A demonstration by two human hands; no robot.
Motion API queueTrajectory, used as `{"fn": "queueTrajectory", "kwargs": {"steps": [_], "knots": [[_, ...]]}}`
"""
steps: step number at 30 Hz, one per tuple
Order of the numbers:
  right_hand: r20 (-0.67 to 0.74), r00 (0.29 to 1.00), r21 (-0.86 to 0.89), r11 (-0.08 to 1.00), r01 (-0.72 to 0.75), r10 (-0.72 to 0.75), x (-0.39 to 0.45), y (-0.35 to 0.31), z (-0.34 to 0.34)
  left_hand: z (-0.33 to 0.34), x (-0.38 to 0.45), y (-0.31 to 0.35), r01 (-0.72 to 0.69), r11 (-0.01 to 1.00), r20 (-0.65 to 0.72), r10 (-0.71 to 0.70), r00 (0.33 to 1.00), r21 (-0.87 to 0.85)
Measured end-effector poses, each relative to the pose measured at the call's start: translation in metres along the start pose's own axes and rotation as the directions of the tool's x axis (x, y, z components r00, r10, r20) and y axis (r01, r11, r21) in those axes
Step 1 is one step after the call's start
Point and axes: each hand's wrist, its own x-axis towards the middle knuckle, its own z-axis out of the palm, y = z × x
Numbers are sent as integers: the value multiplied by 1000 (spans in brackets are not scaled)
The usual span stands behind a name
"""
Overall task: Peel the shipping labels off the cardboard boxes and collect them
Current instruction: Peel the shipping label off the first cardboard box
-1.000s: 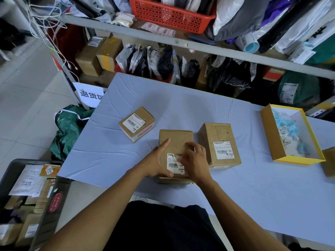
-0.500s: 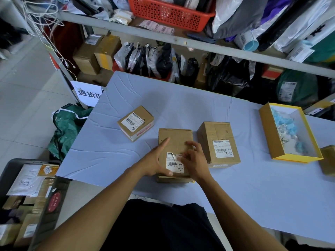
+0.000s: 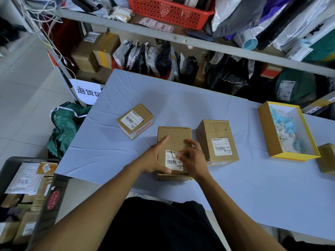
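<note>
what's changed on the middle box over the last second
The right hand slid down from the label's top edge and now pinches the label at its right side, where a corner looks lifted and creased. The left hand still steadies the middle box, thumb by the barcode. The other two labelled boxes and the yellow tray stayed put.

A parcel depot or courier pickup point, shown by shelves crammed with bagged packages, labelled cardboard boxes on a table, and a floor crate of parcels.
</note>
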Motion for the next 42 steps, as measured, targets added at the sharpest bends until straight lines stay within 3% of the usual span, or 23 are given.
{"fn": "queueTrajectory", "kwargs": {"steps": [42], "knots": [[-65,998,108,994,17,-10,-5,1,3,-5,0,3,9,997,24,-11,1000,71]]}}
